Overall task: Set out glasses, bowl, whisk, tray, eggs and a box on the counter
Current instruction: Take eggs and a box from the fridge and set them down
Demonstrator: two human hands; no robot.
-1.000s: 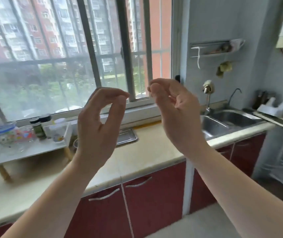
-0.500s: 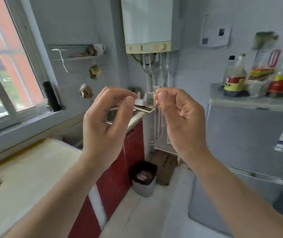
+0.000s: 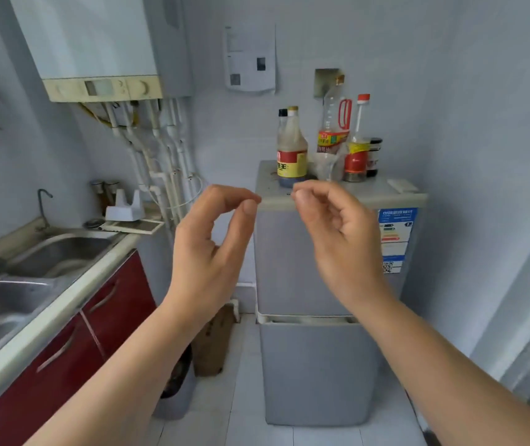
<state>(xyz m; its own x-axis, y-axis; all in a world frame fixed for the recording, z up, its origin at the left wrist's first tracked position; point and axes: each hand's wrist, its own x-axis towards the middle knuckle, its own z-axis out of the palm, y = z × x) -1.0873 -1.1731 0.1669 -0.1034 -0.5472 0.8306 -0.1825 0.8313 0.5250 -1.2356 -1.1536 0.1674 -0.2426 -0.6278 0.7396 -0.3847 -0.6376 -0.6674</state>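
The view has swung right, away from the window and along the surface to the grey fridge at the far wall. The left hand and right hand are raised before it, each grip curled thumb to fingertips and holding nothing. No eggs, bowl or tray are in view, so fetching probably starts here.

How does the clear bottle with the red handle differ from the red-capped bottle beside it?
The clear bottle is taller and wider; the red-capped bottle is slimmer, with a long thin neck. The clear bottle has a red handle and a gold-coloured cap; the red-capped bottle has no handle. Both stand upright on the fridge top.
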